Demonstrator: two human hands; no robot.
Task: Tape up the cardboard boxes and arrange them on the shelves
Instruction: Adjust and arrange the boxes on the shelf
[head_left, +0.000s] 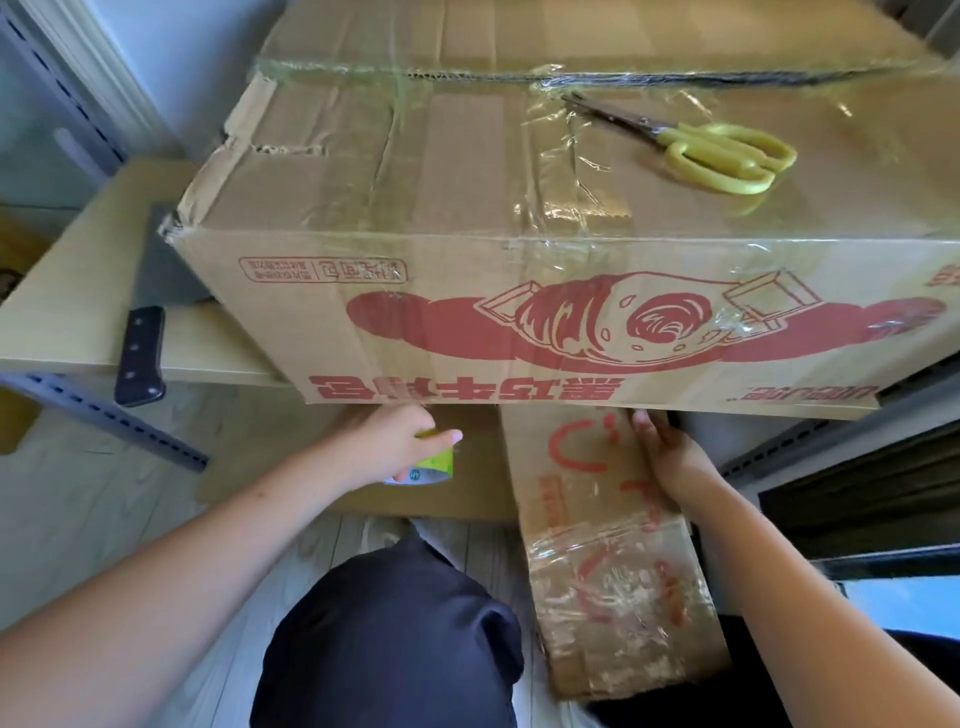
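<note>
A roll of tape (434, 464) is gripped by the left hand (400, 441) just under the near bottom edge of the large cardboard box (519, 249); the right hand (670, 452) is laid flat, fingers straight, on a smaller taped box (613, 545) below. The large box is seen resting on the shelf board (62, 291), its top already heavily taped, so sealing is judged nearly finished and arranging still pending. Its long axis runs left to right, print upside down. Scissors (717, 150) lie on top.
</note>
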